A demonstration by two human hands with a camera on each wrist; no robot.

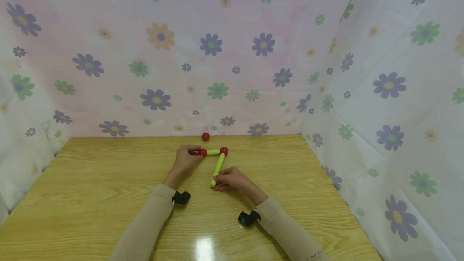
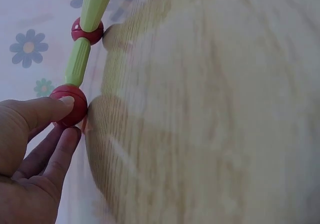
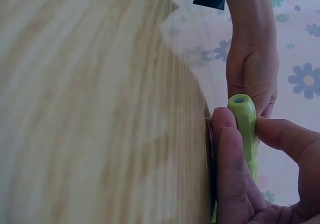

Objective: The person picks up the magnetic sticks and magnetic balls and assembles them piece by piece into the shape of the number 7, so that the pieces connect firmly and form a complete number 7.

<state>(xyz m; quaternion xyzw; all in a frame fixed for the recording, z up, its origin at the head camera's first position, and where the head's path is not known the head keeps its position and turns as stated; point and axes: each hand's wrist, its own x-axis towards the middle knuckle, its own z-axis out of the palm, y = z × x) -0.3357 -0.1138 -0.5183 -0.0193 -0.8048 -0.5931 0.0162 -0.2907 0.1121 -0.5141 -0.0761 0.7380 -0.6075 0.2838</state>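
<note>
In the head view, two red balls are joined by a short yellow-green rod [image 1: 214, 152]. My left hand [image 1: 186, 159] pinches the left red ball [image 2: 70, 106] between thumb and fingers. From the other red ball [image 1: 224, 151] a longer yellow-green piece [image 1: 219, 164] runs toward me. Near its free end, my right hand [image 1: 232, 180] pinches it between thumb and fingers. A grey dot shows in the rod's end [image 3: 240, 100] in the right wrist view, and a seam appears lower down; whether this is two rods end to end I cannot tell.
A loose red ball [image 1: 206, 136] lies at the back edge of the wooden table [image 1: 108, 180]. Flower-patterned cloth [image 1: 188, 51] hangs behind the table and along both sides. Each wrist wears a black camera mount, such as the right one [image 1: 248, 218].
</note>
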